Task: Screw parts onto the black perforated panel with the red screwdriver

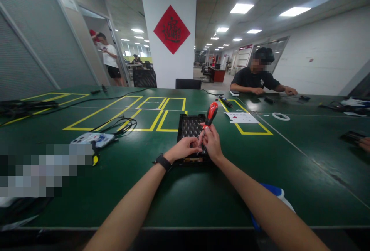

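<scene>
My right hand [212,143] is closed around the lower part of a screwdriver [212,113] with a red and black handle. The tool is tilted, its handle pointing up and its thin shaft running down toward my left hand. The fingers of my left hand [186,147] are pinched together beside the shaft's lower end; what they hold, if anything, is too small to tell. Both hands are over a black tray-like case [181,127] with rows of small shiny parts inside. My fingers cover the screwdriver's tip and the near part of the case.
Yellow tape outlines [156,122] mark the green table [130,189]. Cables and a phone [101,140] lie left; a paper sheet [242,117], a white ring [281,116] and a black tool [226,101] lie right. A blue and white object [273,191] is near my right forearm. A co-worker [254,77] sits across.
</scene>
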Tool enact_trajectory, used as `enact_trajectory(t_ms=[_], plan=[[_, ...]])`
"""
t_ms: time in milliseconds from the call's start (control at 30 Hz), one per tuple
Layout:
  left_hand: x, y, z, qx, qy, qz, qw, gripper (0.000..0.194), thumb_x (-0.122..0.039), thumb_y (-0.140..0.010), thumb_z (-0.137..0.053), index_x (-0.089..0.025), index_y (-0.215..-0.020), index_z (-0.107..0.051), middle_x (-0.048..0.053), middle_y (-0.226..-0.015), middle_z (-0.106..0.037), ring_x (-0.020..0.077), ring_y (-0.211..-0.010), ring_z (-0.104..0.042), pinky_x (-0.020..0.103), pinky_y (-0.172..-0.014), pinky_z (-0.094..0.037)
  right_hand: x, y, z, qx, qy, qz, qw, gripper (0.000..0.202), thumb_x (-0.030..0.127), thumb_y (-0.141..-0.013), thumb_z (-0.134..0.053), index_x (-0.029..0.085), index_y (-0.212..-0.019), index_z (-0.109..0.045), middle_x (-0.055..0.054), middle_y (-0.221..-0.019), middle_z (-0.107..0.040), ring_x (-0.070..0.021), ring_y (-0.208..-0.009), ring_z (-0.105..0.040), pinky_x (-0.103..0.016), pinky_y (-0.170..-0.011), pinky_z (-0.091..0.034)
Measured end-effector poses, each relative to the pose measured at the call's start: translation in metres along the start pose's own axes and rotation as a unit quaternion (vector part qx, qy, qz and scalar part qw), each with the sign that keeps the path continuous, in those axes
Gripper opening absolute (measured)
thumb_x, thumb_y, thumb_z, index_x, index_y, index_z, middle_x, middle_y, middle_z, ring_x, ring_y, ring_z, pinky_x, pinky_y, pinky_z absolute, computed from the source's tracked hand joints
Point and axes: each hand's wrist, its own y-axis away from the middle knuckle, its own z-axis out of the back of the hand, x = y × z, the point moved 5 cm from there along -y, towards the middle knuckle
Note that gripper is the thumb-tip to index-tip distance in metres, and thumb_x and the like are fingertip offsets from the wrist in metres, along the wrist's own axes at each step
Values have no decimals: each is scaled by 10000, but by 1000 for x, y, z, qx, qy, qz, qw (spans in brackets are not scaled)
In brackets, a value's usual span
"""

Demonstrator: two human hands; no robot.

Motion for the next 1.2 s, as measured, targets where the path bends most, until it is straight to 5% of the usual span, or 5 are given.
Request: enact_trajectory(t_ms=[167,400,700,1033,1200], plan=[[3,0,1,-5,-7,-2,1000,258,-381,-719,-590,-124,-715,-575,-6,-661,-571,106,-613,-502,212,-600,-403,0,-1,0,7,-5,-2,1000,331,417,-853,-382,172,-1057,-467,63,-487,-493,-39,-348,-348,-142,-347,-226],[-4,3,-5,85,45,-31,995,194,-280,-793,-511,-123,-839,-615,43,-863,-655,145,-807,-575,257,-789,-433,-6,0,-5,52,-13,-46,997,362,449,-848,-357,169,-1053,-462,74,-464,-496,-44,-274,-336,-147,-288,-249],[-4,1,1,1,-10,-24,1000,224,-347,-727,-591,-127,-761,-562,7,-743,-585,120,-702,-530,233,-704,-424,8,0,-1,-6,8,16,1000,286,393,-857,-387,176,-1014,-487,72,-463,-466,-41,-344,-357,-142,-347,-273],[-6,2,-1,64,11,-45,997,229,-323,-818,-473,-130,-824,-596,26,-829,-635,126,-765,-557,227,-747,-416,-4,-1,-1,17,-23,-26,999,335,432,-860,-351,191,-1078,-435,78,-474,-484,-48,-300,-341,-148,-303,-256],[0,0,0,17,-3,-26,1000,245,-377,-757,-555,-133,-783,-561,0,-736,-580,111,-684,-519,219,-672,-416,-1,-2,0,0,-36,2,999,301,390,-863,-374,189,-1078,-437,75,-488,-480,-46,-351,-386,-139,-345,-286]])
